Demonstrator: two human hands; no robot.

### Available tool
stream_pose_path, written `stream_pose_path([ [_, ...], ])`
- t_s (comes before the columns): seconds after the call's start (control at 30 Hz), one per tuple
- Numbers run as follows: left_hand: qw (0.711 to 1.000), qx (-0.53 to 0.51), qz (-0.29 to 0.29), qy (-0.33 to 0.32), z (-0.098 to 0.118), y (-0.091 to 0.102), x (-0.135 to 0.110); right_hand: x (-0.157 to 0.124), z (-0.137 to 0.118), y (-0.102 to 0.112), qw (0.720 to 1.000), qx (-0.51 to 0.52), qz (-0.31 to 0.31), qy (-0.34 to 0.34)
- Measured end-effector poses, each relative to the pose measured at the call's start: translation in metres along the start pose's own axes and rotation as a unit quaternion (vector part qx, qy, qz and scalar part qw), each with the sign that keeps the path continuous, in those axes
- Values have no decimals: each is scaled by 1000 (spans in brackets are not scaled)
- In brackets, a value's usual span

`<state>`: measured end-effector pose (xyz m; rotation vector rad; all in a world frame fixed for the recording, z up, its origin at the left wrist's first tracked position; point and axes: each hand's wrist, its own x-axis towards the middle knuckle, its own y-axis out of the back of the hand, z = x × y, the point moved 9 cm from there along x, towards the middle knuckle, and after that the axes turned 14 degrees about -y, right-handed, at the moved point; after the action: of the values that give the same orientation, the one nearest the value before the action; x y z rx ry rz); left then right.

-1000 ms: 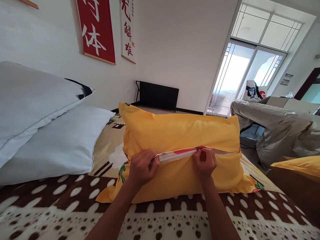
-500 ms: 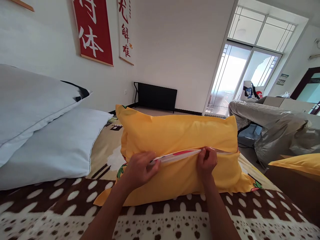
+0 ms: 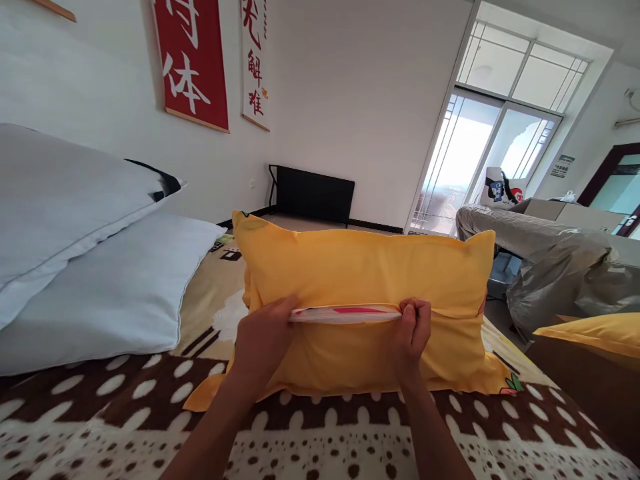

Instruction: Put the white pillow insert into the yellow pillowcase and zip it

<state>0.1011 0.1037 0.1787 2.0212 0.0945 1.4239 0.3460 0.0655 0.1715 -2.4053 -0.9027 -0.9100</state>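
A yellow pillowcase (image 3: 345,263) stands on its long side on the bed, filled out by a pillow (image 3: 345,313). A strip of that pillow, white with red print, shows through the long slit across the case. At the slit's left end is my left hand (image 3: 265,340), closed on the cloth edge; its fingertips are partly hidden. My right hand (image 3: 414,330) pinches the edge of the pillowcase at the right end of the gap. Between the hands the slit is pulled straight, and right of my right hand its edges lie together.
Two white pillows (image 3: 115,293) are stacked on the left. A spotted brown and cream blanket (image 3: 320,440) covers the bed. Another yellow cloth piece (image 3: 595,337) lies at the right edge. Beyond it stands plastic-covered furniture (image 3: 555,253). A black panel (image 3: 315,193) leans near the far wall.
The slit has been drawn straighter and more level, and its part right of my right hand has closed up. My left hand has shifted slightly left. The pillowcase's upper right corner has spread to the right.
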Motion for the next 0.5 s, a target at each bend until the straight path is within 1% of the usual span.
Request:
stream_pose_path([
  [0.07,991,37,130,6,-8,18,-4,-9,-12,-6,997,64,-34,-5],
  [0.1,982,53,182,9,-13,27,-8,-15,-17,-11,995,89,-52,1],
  [0.13,976,65,209,18,-22,34,-13,-21,-21,-16,991,105,-77,10],
  [0.17,977,70,200,34,-35,37,-16,-29,-24,-24,988,110,-109,20],
  [0.2,984,69,158,54,-49,35,-18,-37,-26,-34,983,105,-147,31],
  [0.23,991,63,89,71,-64,30,-21,-45,-27,-44,977,94,-185,42],
  [0.27,996,52,15,75,-76,24,-25,-52,-27,-52,972,78,-216,51],
  [0.3,996,36,-47,60,-81,19,-28,-58,-27,-58,967,64,-238,61],
  [0.33,996,15,-85,27,-79,18,-30,-63,-27,-63,964,53,-250,71],
  [0.37,995,-10,-97,-15,-70,21,-30,-65,-27,-64,964,49,-251,78],
  [0.4,993,-37,-93,-55,-55,25,-27,-66,-27,-64,965,47,-246,83],
  [0.47,984,-110,-77,-118,-16,33,-17,-65,-27,-63,967,44,-238,83],
  [0.5,978,-144,-74,-130,4,34,-10,-64,-28,-62,967,43,-235,84],
])
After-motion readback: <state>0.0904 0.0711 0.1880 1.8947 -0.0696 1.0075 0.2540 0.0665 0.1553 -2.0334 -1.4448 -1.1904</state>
